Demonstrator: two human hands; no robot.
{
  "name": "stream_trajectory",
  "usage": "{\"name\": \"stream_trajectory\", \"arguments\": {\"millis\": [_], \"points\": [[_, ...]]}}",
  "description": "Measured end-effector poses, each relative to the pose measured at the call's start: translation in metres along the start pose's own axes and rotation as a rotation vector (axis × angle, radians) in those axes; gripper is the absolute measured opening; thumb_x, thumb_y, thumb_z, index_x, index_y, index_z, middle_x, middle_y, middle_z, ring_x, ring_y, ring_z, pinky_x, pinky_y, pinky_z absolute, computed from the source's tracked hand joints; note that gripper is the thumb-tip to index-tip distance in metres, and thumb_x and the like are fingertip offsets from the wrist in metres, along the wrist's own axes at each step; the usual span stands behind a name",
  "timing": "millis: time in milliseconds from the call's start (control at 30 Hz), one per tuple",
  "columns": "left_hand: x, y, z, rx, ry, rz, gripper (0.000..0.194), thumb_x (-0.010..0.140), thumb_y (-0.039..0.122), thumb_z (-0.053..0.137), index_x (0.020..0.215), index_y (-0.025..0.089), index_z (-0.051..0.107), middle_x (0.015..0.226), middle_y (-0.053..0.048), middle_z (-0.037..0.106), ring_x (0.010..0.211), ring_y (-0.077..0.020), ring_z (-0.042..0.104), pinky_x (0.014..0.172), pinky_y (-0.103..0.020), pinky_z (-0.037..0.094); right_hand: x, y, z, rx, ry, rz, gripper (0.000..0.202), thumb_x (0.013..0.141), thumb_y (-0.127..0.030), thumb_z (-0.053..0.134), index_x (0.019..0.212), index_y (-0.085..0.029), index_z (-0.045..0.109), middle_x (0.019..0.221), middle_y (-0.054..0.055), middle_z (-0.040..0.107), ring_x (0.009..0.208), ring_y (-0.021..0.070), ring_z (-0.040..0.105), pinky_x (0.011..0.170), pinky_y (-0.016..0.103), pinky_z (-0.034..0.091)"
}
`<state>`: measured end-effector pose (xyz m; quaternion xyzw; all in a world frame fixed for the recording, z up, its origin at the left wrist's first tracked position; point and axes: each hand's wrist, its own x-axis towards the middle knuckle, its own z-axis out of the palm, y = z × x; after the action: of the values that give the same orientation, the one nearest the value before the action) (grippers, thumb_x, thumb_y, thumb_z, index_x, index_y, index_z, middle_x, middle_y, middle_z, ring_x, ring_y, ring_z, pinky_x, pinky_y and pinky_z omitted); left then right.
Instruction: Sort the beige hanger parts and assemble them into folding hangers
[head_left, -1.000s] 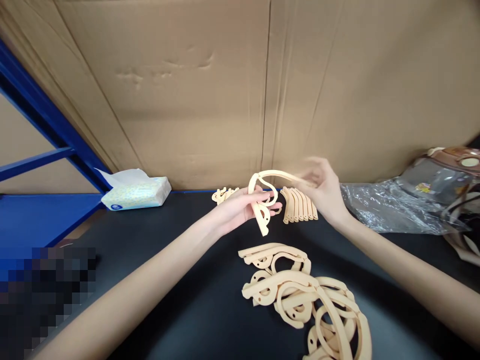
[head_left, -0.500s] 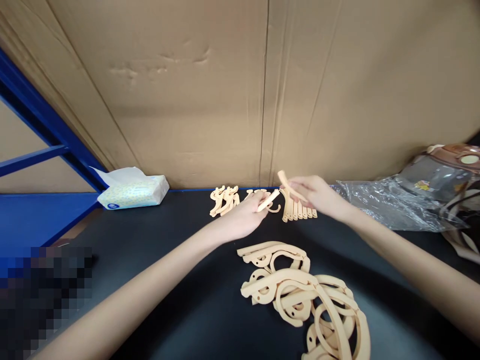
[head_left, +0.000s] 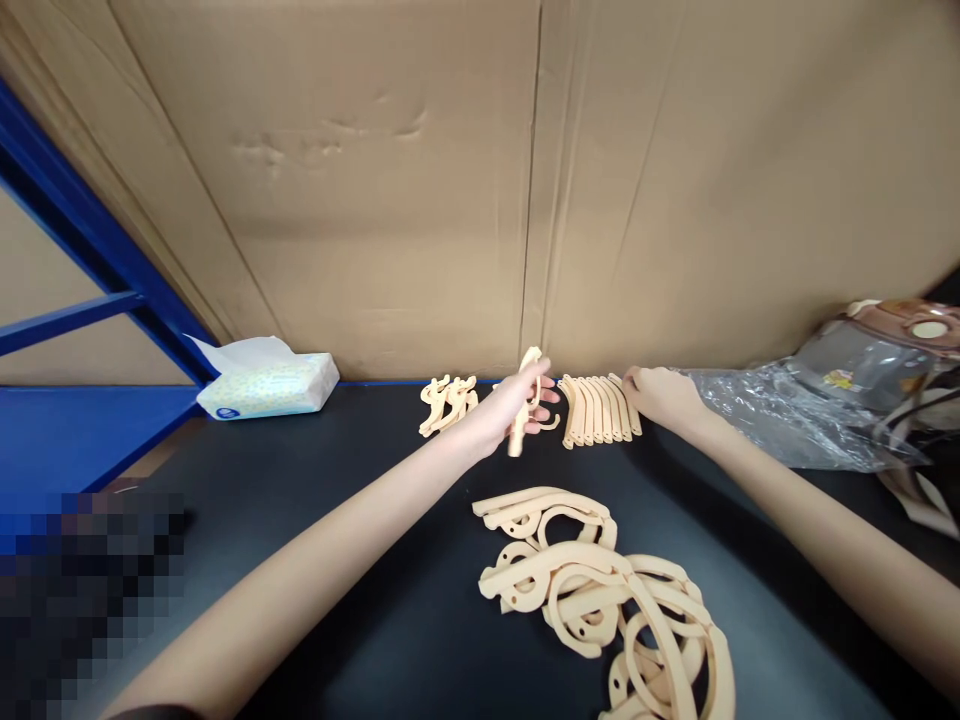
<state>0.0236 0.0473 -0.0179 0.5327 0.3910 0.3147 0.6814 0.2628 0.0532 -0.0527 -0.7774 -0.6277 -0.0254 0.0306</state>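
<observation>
My left hand (head_left: pixel 514 408) is raised over the far part of the table, thumb closed over a beige hanger piece (head_left: pixel 517 438) with a hooked part; its other fingers stick out behind. The far end of my right hand (head_left: pixel 664 398) meets the right end of a row of curved beige hanger arms (head_left: pixel 596 410) lying side by side. Its fingers are bent down on the last arm (head_left: pixel 631 408), and the fingertips are partly hidden. Behind my left hand, a beige hook (head_left: pixel 551 422) shows in part. Nearer me lies a heap of folded beige hangers (head_left: pixel 600 580).
More small beige hook pieces (head_left: pixel 448 405) lie left of my left hand. A tissue pack (head_left: pixel 270 385) sits at the back left, beside a blue metal frame (head_left: pixel 97 240). To the right are a clear plastic bag (head_left: pixel 780 415) and a transparent bottle (head_left: pixel 862 350). Cardboard (head_left: pixel 375 200) stands behind the table.
My right hand has lowered its curved arm to the right end of the row. My left hand has turned, so its hanger piece stands more upright.
</observation>
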Motion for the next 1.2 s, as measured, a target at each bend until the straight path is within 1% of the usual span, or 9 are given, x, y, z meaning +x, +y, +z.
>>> {"name": "stream_trajectory", "arguments": {"millis": [167,300,367,500,700,833,933,1100,1200], "points": [[0.002,0.004,-0.008,-0.046,0.101,0.037,0.054,0.080,0.071,0.044,0.073,0.018,0.043,0.065,0.002,0.046,0.039,-0.0035,0.034,0.035,-0.017,0.023,-0.008,-0.008,-0.019,0.048,0.011,-0.035,0.031,0.089,-0.026,0.040,0.096,-0.013,0.067,0.095,0.019,0.070,0.093,0.0340,0.064,0.074,0.041,0.044],[-0.006,0.010,-0.008,0.035,0.171,0.124,0.036,0.083,0.050,0.060,0.076,0.017,0.046,0.072,-0.001,0.054,0.051,-0.0071,0.050,0.047,-0.018,0.040,-0.034,-0.039,-0.043,0.223,0.053,-0.165,0.046,0.095,-0.048,0.029,0.102,-0.020,0.065,0.090,0.009,0.071,0.087,0.0244,0.065,0.074,0.035,0.047],[-0.012,0.014,-0.004,0.076,0.180,0.171,0.027,0.086,0.040,0.059,0.079,0.017,0.048,0.081,-0.003,0.059,0.060,-0.0092,0.056,0.055,-0.021,0.045,-0.049,-0.058,-0.053,0.600,-0.008,-0.393,0.054,0.097,-0.050,0.021,0.096,-0.018,0.065,0.088,0.006,0.070,0.077,0.0167,0.065,0.069,0.028,0.048],[-0.026,0.028,0.003,0.137,0.129,0.268,0.022,0.095,0.031,0.043,0.079,0.016,0.049,0.088,-0.004,0.062,0.076,-0.0122,0.061,0.073,-0.026,0.048,-0.063,-0.071,-0.064,1.061,0.091,-0.503,0.035,0.085,-0.049,0.055,0.090,-0.016,0.065,0.085,0.005,0.068,0.076,0.0159,0.062,0.070,0.028,0.048],[-0.034,0.050,-0.007,0.505,0.209,0.465,0.021,0.089,0.023,0.045,0.070,0.017,0.053,0.064,0.003,0.047,0.059,-0.0094,0.044,0.055,-0.021,0.032,-0.057,-0.048,-0.074,0.777,0.439,-0.434,0.027,0.089,-0.039,0.051,0.098,-0.017,0.065,0.082,0.005,0.066,0.070,0.0154,0.059,0.062,0.026,0.043],[-0.030,0.041,-0.008,0.657,0.007,0.496,0.023,0.091,0.027,0.041,0.071,0.018,0.045,0.061,0.004,0.036,0.054,-0.0092,0.034,0.051,-0.023,0.026,-0.056,-0.043,-0.072,0.159,0.714,-0.461,0.033,0.095,-0.027,0.035,0.106,-0.015,0.064,0.079,0.008,0.065,0.067,0.0177,0.057,0.052,0.028,0.029],[-0.025,0.024,-0.003,0.760,-0.021,0.515,0.026,0.098,0.036,0.030,0.078,0.020,0.036,0.066,0.004,0.040,0.057,-0.0096,0.038,0.053,-0.023,0.029,-0.054,-0.046,-0.066,0.074,0.595,-0.444,0.034,0.093,-0.020,0.032,0.102,-0.013,0.063,0.072,0.007,0.063,0.055,0.0154,0.051,0.049,0.028,0.022],[-0.015,0.002,-0.001,0.929,0.065,0.489,0.023,0.099,0.032,0.025,0.079,0.021,0.031,0.063,0.004,0.041,0.055,-0.0116,0.040,0.054,-0.026,0.028,-0.047,-0.051,-0.058,0.565,0.151,-0.444,0.028,0.091,-0.025,0.038,0.070,-0.017,0.056,0.055,0.000,0.050,0.049,0.0114,0.041,0.054,0.027,0.030],[-0.011,-0.003,-0.005,0.981,0.069,0.479,0.023,0.099,0.032,0.024,0.080,0.021,0.032,0.064,0.003,0.045,0.055,-0.0126,0.042,0.055,-0.026,0.028,-0.042,-0.052,-0.052,0.679,0.038,-0.406,0.028,0.087,-0.025,0.043,0.061,-0.019,0.048,0.051,-0.003,0.046,0.046,0.0098,0.040,0.052,0.026,0.031]]}}
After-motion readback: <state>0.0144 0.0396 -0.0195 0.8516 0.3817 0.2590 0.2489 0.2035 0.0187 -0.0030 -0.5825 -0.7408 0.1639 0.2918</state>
